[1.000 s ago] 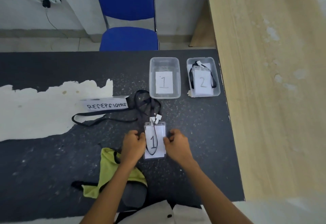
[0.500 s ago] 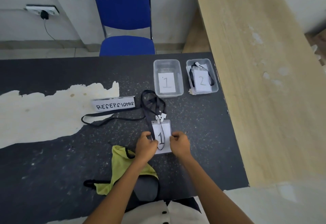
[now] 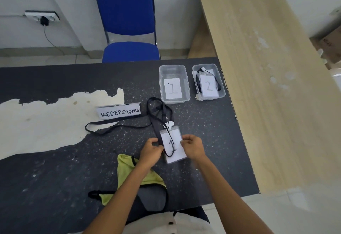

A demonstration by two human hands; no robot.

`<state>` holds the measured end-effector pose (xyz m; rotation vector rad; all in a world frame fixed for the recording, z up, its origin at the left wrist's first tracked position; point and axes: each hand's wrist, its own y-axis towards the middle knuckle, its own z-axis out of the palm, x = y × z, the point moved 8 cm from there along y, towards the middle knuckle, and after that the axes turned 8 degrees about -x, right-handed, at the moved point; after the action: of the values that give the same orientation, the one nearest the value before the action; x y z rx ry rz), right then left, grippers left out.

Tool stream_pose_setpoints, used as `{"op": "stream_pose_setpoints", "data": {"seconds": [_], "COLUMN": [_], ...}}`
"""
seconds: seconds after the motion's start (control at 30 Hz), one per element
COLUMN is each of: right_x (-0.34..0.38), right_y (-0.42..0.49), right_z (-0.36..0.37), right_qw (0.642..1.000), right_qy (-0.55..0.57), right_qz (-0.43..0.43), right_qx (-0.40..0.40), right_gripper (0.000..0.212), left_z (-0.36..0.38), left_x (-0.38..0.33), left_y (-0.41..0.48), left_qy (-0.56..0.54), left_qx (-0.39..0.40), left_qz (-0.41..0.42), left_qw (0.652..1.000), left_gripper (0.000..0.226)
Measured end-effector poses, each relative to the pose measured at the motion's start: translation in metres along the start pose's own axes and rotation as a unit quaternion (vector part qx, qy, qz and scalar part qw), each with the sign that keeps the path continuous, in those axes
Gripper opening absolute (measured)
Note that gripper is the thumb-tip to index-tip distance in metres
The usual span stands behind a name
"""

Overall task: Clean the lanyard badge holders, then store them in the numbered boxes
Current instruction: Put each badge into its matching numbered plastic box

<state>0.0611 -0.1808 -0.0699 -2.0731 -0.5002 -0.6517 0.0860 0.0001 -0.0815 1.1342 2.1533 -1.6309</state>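
Note:
A clear badge holder (image 3: 175,152) with a paper marked "1" lies on the black table (image 3: 55,169). Its black lanyard (image 3: 156,112) loops away to the left and over the card. My left hand (image 3: 150,152) pinches the holder's left edge and my right hand (image 3: 193,148) pinches its right edge. Behind it stand two clear boxes: box 1 (image 3: 173,84) holds only its number paper, box 2 (image 3: 208,82) holds a badge holder with a black lanyard.
A "RESEPSIONIS" name sign (image 3: 119,113) stands left of the lanyard. A yellow-green cloth (image 3: 127,171) lies near the front edge under my left forearm. A blue chair (image 3: 129,31) stands behind the table and a wooden tabletop (image 3: 276,86) adjoins on the right.
The camera view has tilted and shifted. Both hands stay on the sides of the "1" badge holder, which has turned slightly on the table.

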Motion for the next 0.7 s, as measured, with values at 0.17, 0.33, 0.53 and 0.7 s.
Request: {"op": "stream_pose_setpoints", "data": {"seconds": [0.17,0.33,0.53,0.7], "right_x": [0.024,0.045,0.069,0.072], "right_y": [-0.008,-0.02,-0.035,-0.041], "right_z": [-0.023,-0.04,-0.047,-0.048], "right_qw": [0.999,0.996,0.99,0.988], "right_qy": [-0.012,-0.032,-0.033,-0.004], "right_qz": [-0.05,-0.083,-0.131,-0.136], "right_qx": [0.0,0.015,0.046,0.07], "right_gripper": [0.028,0.027,0.026,0.029], "left_z": [-0.033,-0.045,-0.007,-0.004], "left_x": [-0.044,-0.115,-0.137,-0.13], "left_y": [-0.008,-0.035,-0.034,-0.031], "left_qy": [0.042,0.031,0.029,-0.023], "left_qx": [-0.113,-0.126,0.088,0.123], "left_qz": [0.154,0.338,0.324,0.264], "left_qw": [0.981,0.932,0.941,0.956], "left_gripper": [0.033,0.03,0.034,0.058]}}
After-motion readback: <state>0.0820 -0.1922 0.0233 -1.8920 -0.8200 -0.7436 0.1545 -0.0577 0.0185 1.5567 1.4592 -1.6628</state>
